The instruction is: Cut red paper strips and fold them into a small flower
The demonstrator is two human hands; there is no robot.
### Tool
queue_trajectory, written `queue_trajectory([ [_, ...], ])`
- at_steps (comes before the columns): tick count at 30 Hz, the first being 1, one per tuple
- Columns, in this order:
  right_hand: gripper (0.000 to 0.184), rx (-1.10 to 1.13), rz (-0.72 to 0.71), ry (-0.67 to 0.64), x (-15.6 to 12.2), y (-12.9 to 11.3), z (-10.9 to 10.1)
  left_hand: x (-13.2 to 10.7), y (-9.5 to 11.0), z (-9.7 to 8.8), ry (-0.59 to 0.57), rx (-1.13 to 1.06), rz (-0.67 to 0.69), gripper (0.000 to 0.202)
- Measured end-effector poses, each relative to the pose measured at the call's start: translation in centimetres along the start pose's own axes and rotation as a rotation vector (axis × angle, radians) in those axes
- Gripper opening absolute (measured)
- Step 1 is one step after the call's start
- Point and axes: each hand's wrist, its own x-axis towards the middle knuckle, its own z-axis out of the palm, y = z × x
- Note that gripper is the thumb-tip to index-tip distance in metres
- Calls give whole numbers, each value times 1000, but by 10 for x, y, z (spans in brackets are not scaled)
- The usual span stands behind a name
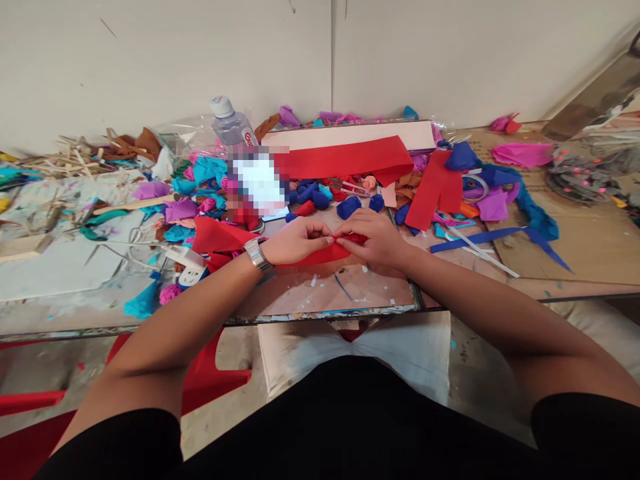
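Both hands meet over the front of the table, pinching one red crepe paper strip [320, 256]. My left hand [299, 241], with a metal watch at the wrist, has its thumb and forefinger closed on the strip's upper edge. My right hand [373, 239] grips the gathered end, its fingers curled around bunched red paper. Fingertips of the two hands nearly touch. The strip's other part runs left under my left wrist to a loose red piece [220, 237]. Just beyond the hands lie rolled dark blue paper flowers [349, 207].
A water bottle [233, 122] and a lit phone [261, 183] stand behind the left hand. Long red strips [345, 160] lie at the back. A power strip [193, 273] with cables sits left. Blue ribbon [480, 239], white sticks and cardboard [575, 257] are on the right.
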Motion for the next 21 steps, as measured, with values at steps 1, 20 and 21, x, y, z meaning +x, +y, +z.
queue_trajectory([
  [1, 13, -14, 0, 3, 0, 0, 0, 0, 0, 0, 5, 6, -2, 38],
  [20, 15, -63, 10, -29, 0, 1, 0, 1, 1, 2, 69, 29, 0, 39],
  [21, 15, -65, 23, -33, -1, 1, 1, 0, 1, 3, 80, 34, 10, 38],
])
